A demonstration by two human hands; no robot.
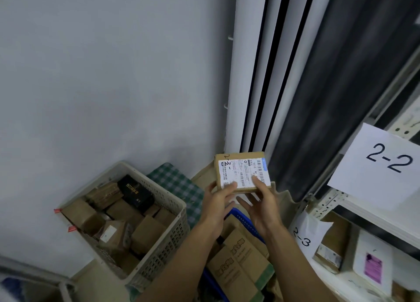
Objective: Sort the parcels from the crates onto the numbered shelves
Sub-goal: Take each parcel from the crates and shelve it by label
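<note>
Parcel [241, 165] in hand, sorting partly done
Marked 2-3, held up near blue crate [246, 221], pinched at lower edge by left hand [217, 202] and right hand [263, 207]: thumbs on label, fingers [244, 202] beneath. Not yet shelved. Few boxes [331, 244] on shelf by 2-3 sign [302, 235]; cream crate [178, 202] well stocked, bulk of sorting judged outstanding.

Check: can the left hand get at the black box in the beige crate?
Likely yes, once freed: the black box lies uncovered on top in the open beige crate, but the left hand and right hand both hold the labelled parcel.

Two hands [219, 202] [261, 205], two crates [169, 196] [245, 219], two labels [384, 160] [302, 235]
</note>
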